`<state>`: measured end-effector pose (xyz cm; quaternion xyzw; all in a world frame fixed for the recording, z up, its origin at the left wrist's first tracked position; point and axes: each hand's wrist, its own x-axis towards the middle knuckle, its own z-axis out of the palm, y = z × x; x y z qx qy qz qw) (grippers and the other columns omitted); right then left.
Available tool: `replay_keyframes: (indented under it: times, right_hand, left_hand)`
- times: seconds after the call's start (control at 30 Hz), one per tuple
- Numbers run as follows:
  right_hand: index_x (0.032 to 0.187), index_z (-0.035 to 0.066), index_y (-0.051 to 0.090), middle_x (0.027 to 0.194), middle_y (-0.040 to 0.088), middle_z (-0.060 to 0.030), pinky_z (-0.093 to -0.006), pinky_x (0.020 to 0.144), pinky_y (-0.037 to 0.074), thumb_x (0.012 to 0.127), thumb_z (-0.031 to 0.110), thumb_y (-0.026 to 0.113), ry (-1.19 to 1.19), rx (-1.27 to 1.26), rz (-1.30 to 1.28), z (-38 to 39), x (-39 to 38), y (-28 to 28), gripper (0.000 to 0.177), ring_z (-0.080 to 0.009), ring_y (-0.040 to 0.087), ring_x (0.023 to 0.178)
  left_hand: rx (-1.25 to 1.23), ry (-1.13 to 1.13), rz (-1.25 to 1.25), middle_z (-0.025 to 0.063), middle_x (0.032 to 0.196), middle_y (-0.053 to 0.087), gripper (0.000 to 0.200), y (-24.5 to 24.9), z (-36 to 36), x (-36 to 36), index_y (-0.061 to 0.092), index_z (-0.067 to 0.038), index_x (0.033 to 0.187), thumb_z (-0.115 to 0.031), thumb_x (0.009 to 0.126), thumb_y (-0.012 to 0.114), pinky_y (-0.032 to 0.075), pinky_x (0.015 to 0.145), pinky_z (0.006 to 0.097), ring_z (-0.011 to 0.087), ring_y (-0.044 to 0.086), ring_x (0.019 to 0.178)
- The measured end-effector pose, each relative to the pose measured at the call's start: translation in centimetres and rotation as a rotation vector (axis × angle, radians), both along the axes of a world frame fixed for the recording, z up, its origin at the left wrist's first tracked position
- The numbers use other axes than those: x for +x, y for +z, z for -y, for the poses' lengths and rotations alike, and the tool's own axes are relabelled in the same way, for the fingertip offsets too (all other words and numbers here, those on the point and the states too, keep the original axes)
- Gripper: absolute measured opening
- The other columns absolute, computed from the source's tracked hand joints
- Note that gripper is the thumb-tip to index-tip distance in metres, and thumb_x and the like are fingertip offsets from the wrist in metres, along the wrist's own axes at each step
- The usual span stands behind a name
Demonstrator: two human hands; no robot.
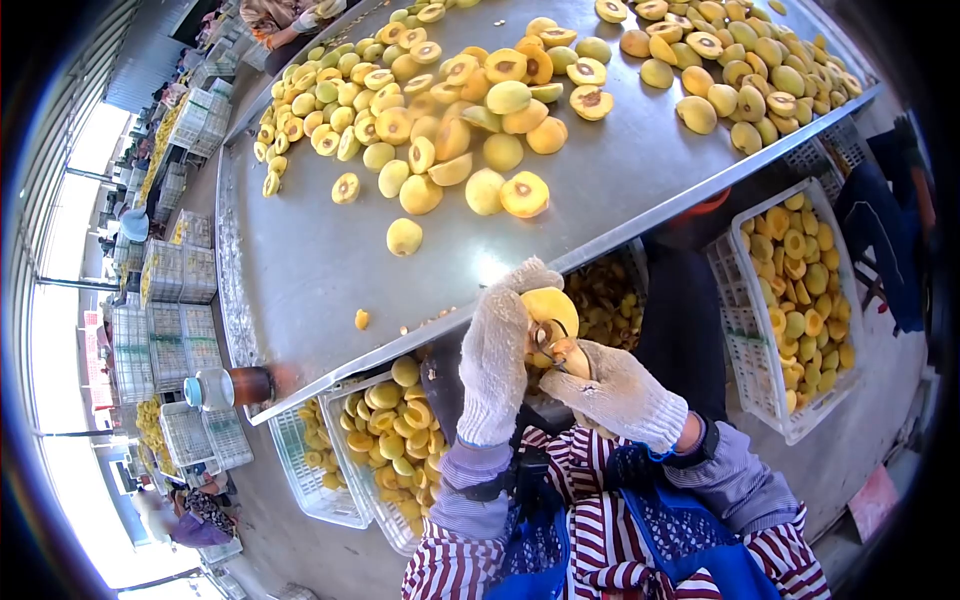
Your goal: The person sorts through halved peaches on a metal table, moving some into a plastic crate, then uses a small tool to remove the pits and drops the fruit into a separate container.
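My left hand (497,350), in a whitish knitted glove, is closed around a yellow peach half (552,308) just past the table's near edge. My right hand (622,395), gloved the same way, is closed on a small pitting tool with a curved dark metal blade (545,334). The blade is against the cut side of the peach half, and its handle is mostly hidden by my fingers. On the metal table (320,260) beyond my hands lie many peach halves (525,194), some cut side up with brown-red centres.
Below the table edge stand white crates with peach halves: one at left (352,440), one at right (735,330). Darker pieces (605,300) lie in a container under my hands. A jar (215,388) stands at the table's left corner. Another person's gloved hand (318,14) shows at the far side.
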<state>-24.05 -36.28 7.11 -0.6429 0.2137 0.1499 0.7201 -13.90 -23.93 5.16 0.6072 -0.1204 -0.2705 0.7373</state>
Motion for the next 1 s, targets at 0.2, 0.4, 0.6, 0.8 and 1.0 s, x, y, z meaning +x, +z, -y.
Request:
replay_keyframes:
  times: [0.2,0.4,0.6,0.8,1.0]
  right_hand:
    - [0.108,0.003,0.062,0.076,0.065,-0.0045,-0.0286,0.058,0.049,0.093,0.028,0.066,0.028,0.102,-0.093,-0.1,-0.2,1.9,0.03,-0.0134,0.062,0.063]
    - [0.114,0.004,0.059,0.064,0.056,0.0031,-0.0194,0.043,0.038,0.095,0.021,0.065,-0.079,0.28,-0.102,0.2,-0.9,2.5,0.026,-0.0034,0.049,0.047]
    - [0.115,0.006,0.059,0.065,0.056,0.0033,-0.0199,0.043,0.037,0.094,0.018,0.066,-0.208,0.274,-0.046,1.1,-1.1,3.3,0.025,-0.0032,0.048,0.047]
    - [0.117,0.004,0.062,0.092,0.07,-0.0116,-0.0338,0.076,0.052,0.09,0.034,0.069,0.044,-0.041,-0.037,-1.0,-1.9,0.7,0.041,-0.0221,0.068,0.084]
    - [0.118,0.006,0.061,0.096,0.07,-0.0176,-0.0389,0.076,0.053,0.09,0.035,0.066,0.028,-0.135,0.056,-1.5,-1.9,0.1,0.041,-0.0349,0.068,0.089]
  left_hand:
    - [-0.041,0.088,0.144,0.0157,0.131,0.057,0.051,1.1,0.4,-2.5,0.047,0.002,0.139,-0.036,0.104,0.047,0.045,0.101,0.0333,0.022,0.057,0.118]
    - [-0.048,-0.001,-0.09,0.0159,0.132,0.056,0.061,2.3,-0.5,-2.2,0.037,-0.001,0.147,-0.032,0.099,0.058,0.046,0.1,0.0317,0.0217,0.057,0.118]
    - [-0.145,-0.151,-0.168,0.0157,0.133,0.055,0.06,-0.3,-3.0,-2.5,0.039,-0.002,0.143,-0.018,0.093,0.068,0.048,0.1,0.0335,0.0225,0.058,0.116]
    - [-0.367,0.107,-0.304,0.0152,0.131,0.056,0.055,0.5,-1.7,-3.1,0.047,-0.005,0.133,-0.033,0.091,0.07,0.05,0.097,0.043,0.0301,0.058,0.116]
    - [-0.348,0.189,-0.29,0.0163,0.133,0.055,0.051,0.7,-1.1,-4.4,0.046,-0.005,0.135,-0.036,0.097,0.06,0.049,0.1,0.0426,0.033,0.056,0.121]
